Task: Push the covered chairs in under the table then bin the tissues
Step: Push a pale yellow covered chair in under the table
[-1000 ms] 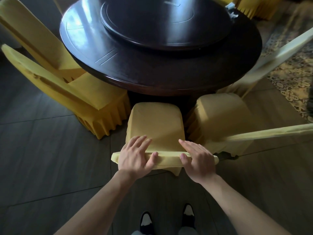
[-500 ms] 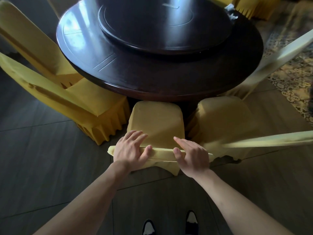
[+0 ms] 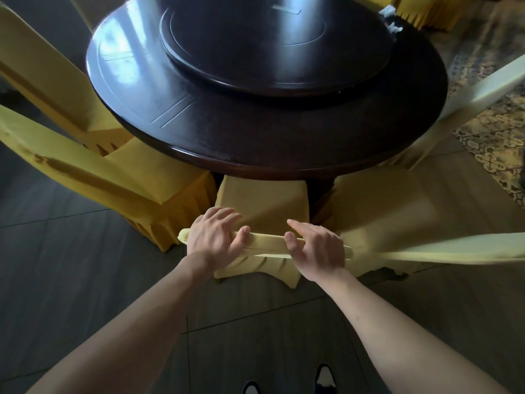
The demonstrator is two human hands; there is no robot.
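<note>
Two hands grip the top rail of the middle chair [image 3: 262,206], a yellow-covered one standing directly in front of the person. The left hand [image 3: 214,240] lies over the rail near its left end, fingers curled forward over the top and thumb pressed along the near side. The right hand [image 3: 315,247] holds the rail toward its right end in the same way, fingers draped over the top, thumb on the near face. Both are clamped on the rail, well apart from each other, with bare fabric between them.

The chair's seat points at the table [image 3: 284,143], and the front edge of the seat is hidden under the dark round rim. A raised turntable [image 3: 255,44] sits on the tabletop. At the far right edge of the table, crumpled white tissues [image 3: 390,19] lie beside the turntable's rim.

A left chair [image 3: 113,177] stands at an angle just beside the middle one, its pleated skirt close to the middle seat and part of its seat under the table rim. Another yellow chair back [image 3: 42,72] rises behind it. A right chair [image 3: 377,214] stands close on the other side, its top rail stretching off to the right. A paler chair back [image 3: 483,86] slants past the table on the right, over a patterned carpet [image 3: 500,143]. Shoe tips [image 3: 324,376] show on the grey floor below.
</note>
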